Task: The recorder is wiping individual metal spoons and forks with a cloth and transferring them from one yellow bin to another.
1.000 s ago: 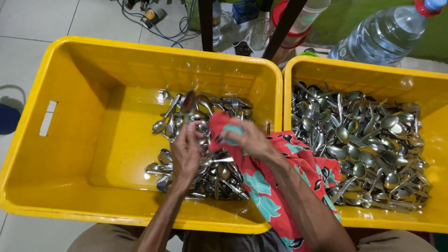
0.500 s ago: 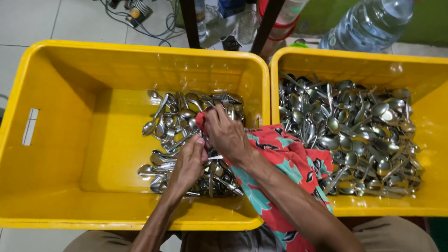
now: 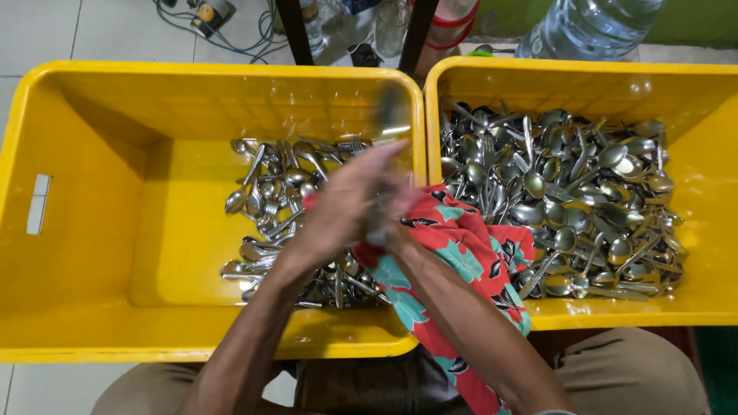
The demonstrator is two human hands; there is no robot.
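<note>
Between both hands [image 3: 361,211] — blurred spoon [image 3: 382,173], upright.

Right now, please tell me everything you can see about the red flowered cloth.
The cloth is red with teal leaf shapes and black marks, and it looks like thin printed fabric. It is crumpled, not spread flat. It drapes over the shared rims between the left crate and the right crate, and its lower end runs down toward the person's lap. Its upper end is bunched at the hands: the left hand covers it, and the right hand is mostly hidden there. One edge lies on spoons in the right crate.
</note>
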